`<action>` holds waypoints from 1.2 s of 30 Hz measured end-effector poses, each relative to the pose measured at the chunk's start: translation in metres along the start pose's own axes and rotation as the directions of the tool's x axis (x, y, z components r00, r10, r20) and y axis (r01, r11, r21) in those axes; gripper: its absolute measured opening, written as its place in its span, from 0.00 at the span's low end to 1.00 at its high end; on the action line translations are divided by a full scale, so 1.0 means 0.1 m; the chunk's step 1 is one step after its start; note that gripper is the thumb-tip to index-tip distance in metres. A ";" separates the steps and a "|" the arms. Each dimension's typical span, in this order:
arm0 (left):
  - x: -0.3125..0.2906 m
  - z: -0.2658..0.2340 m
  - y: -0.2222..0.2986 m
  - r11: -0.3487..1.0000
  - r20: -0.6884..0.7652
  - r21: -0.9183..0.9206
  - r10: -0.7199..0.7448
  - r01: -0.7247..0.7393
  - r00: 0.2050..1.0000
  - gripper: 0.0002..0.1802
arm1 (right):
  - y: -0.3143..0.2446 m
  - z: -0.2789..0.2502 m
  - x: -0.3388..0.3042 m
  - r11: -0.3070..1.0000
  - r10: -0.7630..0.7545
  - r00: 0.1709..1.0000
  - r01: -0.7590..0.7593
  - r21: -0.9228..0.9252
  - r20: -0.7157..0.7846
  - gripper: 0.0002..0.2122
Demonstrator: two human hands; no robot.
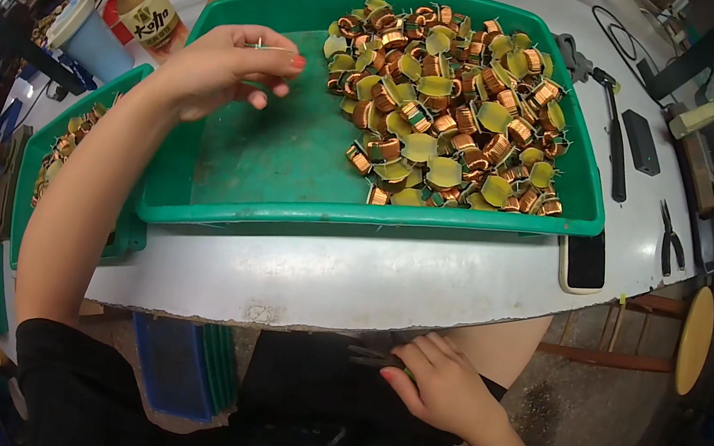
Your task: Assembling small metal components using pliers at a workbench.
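A large green tray [258,212] holds a heap of copper-wound coils [453,111] with yellow plates, massed in its middle and right side. My left hand [235,73] hangs over the tray's bare left part, fingers curled together. Thin metal leads stick up by its index finger; the rest of what it holds is hidden. Low by my lap, under the table's front edge, my right hand [447,387] is closed around a pair of pliers [370,356]. Their dark jaws point left, slightly apart, and a bit of green handle shows.
Another green tray with coils [29,175] stands at the left. A bottle [150,15] and a blue cup [89,37] are behind it. Rightward lie a phone [583,261], a hammer-like tool [617,145], a black box [641,142] and black-handled pliers [671,242].
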State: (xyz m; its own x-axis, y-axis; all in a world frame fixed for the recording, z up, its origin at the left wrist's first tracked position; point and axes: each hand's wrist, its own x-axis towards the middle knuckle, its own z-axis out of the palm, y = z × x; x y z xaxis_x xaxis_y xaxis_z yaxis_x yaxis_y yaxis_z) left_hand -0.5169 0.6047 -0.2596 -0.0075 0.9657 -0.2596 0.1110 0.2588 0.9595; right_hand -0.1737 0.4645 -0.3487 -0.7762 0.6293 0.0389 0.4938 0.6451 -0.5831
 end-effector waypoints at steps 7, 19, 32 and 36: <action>0.15 -0.07 -0.09 0.996 0.003 0.087 -0.013 0.012 1.000 0.07 | 0.12 0.07 -0.02 0.999 -0.025 1.000 0.025 -0.041 -0.011 0.09; 0.72 0.10 0.04 -0.270 0.395 0.917 0.511 -0.294 0.763 0.04 | 0.37 -0.27 -0.16 0.991 0.039 0.999 -0.040 -0.125 -0.012 0.11; 0.42 1.21 1.07 -0.516 0.646 0.721 0.256 -0.463 0.720 0.15 | 0.41 -1.55 -1.15 0.986 0.075 0.997 -0.077 -0.145 -0.024 0.15; 0.23 1.37 1.29 -0.456 0.580 0.787 0.316 -0.416 0.751 0.12 | 0.36 -1.73 -1.40 0.983 0.067 0.994 -0.080 -0.162 -0.084 0.16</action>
State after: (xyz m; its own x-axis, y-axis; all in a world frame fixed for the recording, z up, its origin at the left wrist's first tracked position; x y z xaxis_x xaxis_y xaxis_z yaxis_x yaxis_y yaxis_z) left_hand -0.3664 0.6576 -0.1573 0.6059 0.7943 0.0445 0.7343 -0.5370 -0.4152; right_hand 0.0205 0.4745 -0.2346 -0.7056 0.7054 0.0672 0.6117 0.6542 -0.4448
